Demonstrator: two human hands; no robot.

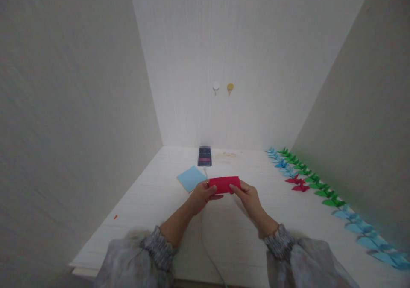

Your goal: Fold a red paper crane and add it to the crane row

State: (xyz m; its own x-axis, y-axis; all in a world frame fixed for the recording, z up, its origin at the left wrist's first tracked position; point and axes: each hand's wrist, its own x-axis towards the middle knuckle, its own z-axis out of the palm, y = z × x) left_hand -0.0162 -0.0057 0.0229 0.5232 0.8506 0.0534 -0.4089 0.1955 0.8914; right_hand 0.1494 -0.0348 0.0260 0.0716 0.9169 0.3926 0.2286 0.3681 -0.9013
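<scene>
Prob. wood tbl (144, 211) btwn walls (80, 109)

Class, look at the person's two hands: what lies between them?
A strip of red paper spans from the left hand to the right hand, in the head view.

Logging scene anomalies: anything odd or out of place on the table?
A small orange scrap lies alone at left on the white tabletop. Brownish marks mar it right of the phone; stain or wear, can't tell.

The white tabletop (147, 219) carried a blue paper square (190, 178), a phone (205, 156), a pale cable (205, 169), an orange scrap (115, 216) and, at right, folded paper birds (324, 191).
</scene>
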